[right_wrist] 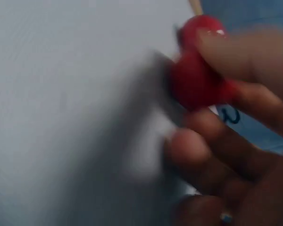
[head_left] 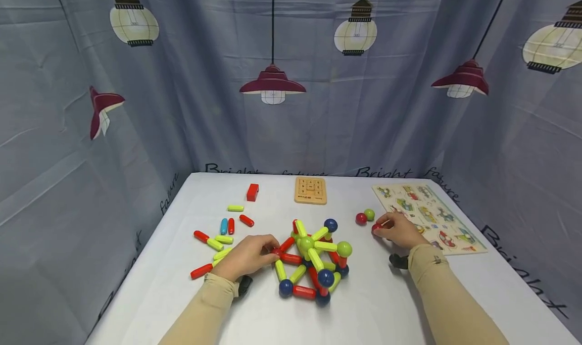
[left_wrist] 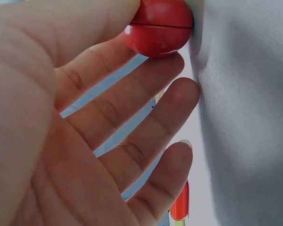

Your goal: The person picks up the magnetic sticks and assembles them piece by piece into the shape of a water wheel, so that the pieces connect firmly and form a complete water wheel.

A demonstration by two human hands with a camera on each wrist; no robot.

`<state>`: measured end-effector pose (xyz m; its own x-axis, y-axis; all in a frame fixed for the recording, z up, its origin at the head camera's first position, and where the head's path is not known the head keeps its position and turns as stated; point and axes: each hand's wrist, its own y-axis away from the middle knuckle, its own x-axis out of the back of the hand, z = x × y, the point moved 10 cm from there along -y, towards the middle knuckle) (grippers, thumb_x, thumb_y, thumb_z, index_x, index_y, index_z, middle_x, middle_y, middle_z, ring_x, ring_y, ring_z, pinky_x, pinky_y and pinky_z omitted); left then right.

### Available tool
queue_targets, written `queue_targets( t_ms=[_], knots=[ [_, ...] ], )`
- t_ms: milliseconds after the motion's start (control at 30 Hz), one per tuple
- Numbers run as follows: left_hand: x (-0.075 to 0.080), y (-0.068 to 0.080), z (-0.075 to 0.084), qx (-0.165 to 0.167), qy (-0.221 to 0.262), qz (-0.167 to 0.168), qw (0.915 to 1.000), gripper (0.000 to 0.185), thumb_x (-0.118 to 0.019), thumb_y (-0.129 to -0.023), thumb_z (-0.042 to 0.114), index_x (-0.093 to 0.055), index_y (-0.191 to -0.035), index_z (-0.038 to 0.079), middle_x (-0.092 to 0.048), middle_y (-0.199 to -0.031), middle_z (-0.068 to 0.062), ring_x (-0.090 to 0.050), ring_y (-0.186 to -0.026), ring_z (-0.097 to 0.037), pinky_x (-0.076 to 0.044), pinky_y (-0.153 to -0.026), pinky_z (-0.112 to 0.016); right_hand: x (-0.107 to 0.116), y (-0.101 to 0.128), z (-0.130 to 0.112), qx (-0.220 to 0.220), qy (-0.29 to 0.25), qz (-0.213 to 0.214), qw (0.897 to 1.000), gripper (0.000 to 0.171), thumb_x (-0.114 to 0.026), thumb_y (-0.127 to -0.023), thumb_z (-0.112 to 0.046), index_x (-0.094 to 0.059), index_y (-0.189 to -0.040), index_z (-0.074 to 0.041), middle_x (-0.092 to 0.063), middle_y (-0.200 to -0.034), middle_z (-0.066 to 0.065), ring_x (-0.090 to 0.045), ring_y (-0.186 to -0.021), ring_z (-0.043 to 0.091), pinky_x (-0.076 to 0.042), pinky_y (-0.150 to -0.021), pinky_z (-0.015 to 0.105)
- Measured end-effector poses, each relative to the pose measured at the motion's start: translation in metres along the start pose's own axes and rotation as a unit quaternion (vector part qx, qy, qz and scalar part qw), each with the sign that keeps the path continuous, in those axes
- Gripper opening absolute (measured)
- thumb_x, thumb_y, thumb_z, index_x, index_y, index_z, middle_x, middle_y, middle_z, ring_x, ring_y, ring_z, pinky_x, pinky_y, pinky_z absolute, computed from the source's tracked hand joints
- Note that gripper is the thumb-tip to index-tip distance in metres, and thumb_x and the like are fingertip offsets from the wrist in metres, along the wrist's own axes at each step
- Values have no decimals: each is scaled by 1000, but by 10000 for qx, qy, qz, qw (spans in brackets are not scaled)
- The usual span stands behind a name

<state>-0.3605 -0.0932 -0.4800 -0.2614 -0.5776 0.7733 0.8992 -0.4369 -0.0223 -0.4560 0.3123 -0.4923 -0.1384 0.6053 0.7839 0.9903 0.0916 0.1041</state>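
Observation:
A frame of red and yellow-green sticks joined by blue, green and red balls (head_left: 313, 259) stands at the table's middle. My left hand (head_left: 272, 249) reaches its left corner and pinches a red ball (left_wrist: 158, 26) there between thumb and forefinger, the other fingers held straight. To the right of the frame, my right hand (head_left: 379, 227) grips a loose red ball (head_left: 376, 228) just above the white tabletop. The right wrist view shows this ball (right_wrist: 198, 80) blurred, with fingertips (right_wrist: 236, 52) round it.
Several loose sticks (head_left: 223, 234) lie left of the frame. A red block (head_left: 252, 192) and a small wooden tile board (head_left: 310, 190) sit farther back. A red ball (head_left: 361, 218) and a green ball (head_left: 369, 214) lie beside a wooden picture puzzle (head_left: 427, 216) at right.

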Motion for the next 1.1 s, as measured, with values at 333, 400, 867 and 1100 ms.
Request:
queue_targets(
  t_ms=[333,400,867,1100],
  knots=[
    [3,2,-7,95,51,14,9999,22,-76,-95,29,-71,-115,24,-70,-98,12,-61,-86,-10,-54,-81,-31,13,14,-139,1116,-298,-366,9926,32,-71,-98,-35,-68,-121,-12,-71,-112,9,-65,-98,27,-55,-83,40],
    [4,2,-10,170,92,37,9998,21,-76,-95,29,-71,-115,25,-70,-98,13,-61,-87,-10,-54,-82,-31,6,14,-185,1311,-179,-474,9901,31,-69,-99,-38,-68,-121,-15,-72,-113,6,-66,-101,26,-55,-88,43],
    [-5,-2,-7,32,173,-9,9998,21,-76,-95,31,-72,-114,24,-69,-97,13,-61,-87,-9,-54,-85,-31,-92,-4,-274,1489,488,-2025,9667,17,-68,-101,-26,-72,-108,-11,-74,-97,0,-68,-88,16,-57,-80,33],
    [-1,-3,-6,8,-56,23,10000,22,-76,-95,31,-72,-115,24,-69,-97,13,-61,-87,-8,-54,-86,-30,-97,-1,-275,1490,767,-2134,9625,18,-68,-101,-27,-72,-108,-12,-73,-95,-1,-67,-85,18,-58,-81,37]
  ],
)
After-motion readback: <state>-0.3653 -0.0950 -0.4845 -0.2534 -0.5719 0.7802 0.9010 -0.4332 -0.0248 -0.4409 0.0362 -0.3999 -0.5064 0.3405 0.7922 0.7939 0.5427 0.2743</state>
